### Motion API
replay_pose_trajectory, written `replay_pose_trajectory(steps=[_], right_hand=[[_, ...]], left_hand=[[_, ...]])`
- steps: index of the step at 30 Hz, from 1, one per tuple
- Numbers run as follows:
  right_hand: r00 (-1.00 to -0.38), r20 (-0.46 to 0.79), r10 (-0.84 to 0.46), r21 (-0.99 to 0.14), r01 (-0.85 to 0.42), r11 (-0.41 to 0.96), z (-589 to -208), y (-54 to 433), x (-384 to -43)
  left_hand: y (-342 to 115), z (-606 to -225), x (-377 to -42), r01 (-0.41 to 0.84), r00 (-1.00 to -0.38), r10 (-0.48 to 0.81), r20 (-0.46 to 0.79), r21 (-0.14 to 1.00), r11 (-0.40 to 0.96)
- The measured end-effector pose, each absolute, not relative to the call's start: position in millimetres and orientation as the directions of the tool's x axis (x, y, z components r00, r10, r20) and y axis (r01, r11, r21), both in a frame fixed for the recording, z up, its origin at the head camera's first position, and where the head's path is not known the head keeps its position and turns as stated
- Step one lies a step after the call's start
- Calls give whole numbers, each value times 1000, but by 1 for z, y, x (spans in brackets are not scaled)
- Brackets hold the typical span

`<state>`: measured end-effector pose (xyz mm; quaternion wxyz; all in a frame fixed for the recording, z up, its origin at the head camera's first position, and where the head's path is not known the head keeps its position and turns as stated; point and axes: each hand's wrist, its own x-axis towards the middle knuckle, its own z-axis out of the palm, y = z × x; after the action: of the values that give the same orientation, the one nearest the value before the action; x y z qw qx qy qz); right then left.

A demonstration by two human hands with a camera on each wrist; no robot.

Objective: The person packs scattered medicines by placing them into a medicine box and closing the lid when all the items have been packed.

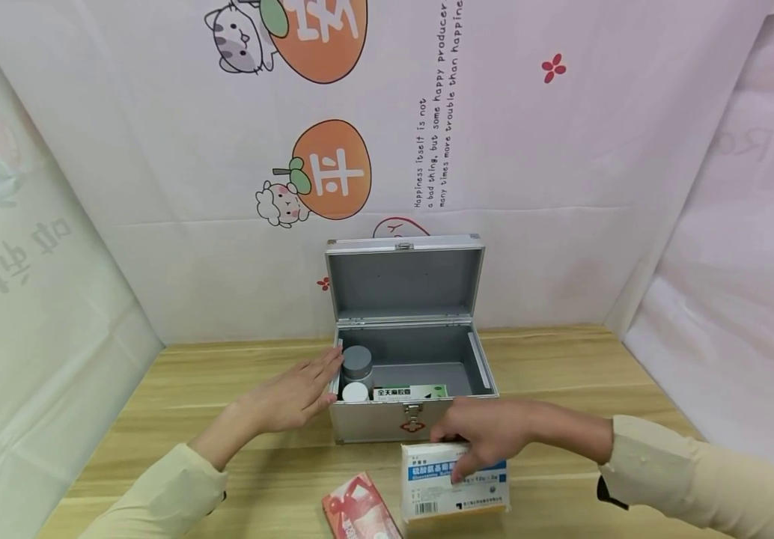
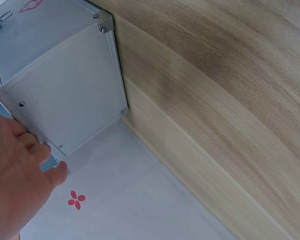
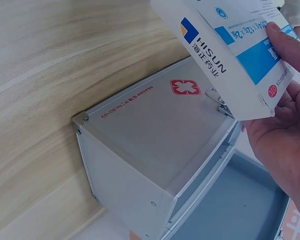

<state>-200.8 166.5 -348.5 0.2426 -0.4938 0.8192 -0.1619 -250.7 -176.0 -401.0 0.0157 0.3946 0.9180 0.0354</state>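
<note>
A silver first-aid case (image 1: pixel 373 423) stands with its lid (image 1: pixel 403 281) raised. Inside it, on the left, are a grey-capped bottle (image 1: pixel 357 363) and a white-capped bottle (image 1: pixel 355 392), beside a green and white medicine box (image 1: pixel 410 392). My left hand (image 1: pixel 296 393) rests on the case's left rim, fingers fairly straight; the left wrist view shows the hand (image 2: pixel 20 175) at that edge. My right hand (image 1: pixel 488 434) grips a white and blue medicine box (image 1: pixel 454 494) in front of the case, thumb across its printed face. In the right wrist view this box (image 3: pixel 235 45) hides part of the latch.
A red and pink box (image 1: pixel 361 509) lies on the wooden table (image 1: pixel 272 479), left of the held box. Behind the case hangs a white printed cloth (image 1: pixel 528 262), and similar cloth walls flank the table on both sides.
</note>
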Motion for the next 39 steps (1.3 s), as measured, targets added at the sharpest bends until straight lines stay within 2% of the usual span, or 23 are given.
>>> replay_pose_trajectory(steps=[20,28,39], right_hand=[[-436,-209,-876,-496,-725,479,-332,168,-204],[-430,-181,-885,-489,-741,460,-328,168,-209],[-474,-187,-860,-489,-715,500,-317,170,-216]], left_hand=[[-176,-401,-250,718,-694,720,-8,70,693],[-175,-401,-250,714,-697,717,-12,79,696],[-175,-400,-250,716,-696,718,-10,61,696]])
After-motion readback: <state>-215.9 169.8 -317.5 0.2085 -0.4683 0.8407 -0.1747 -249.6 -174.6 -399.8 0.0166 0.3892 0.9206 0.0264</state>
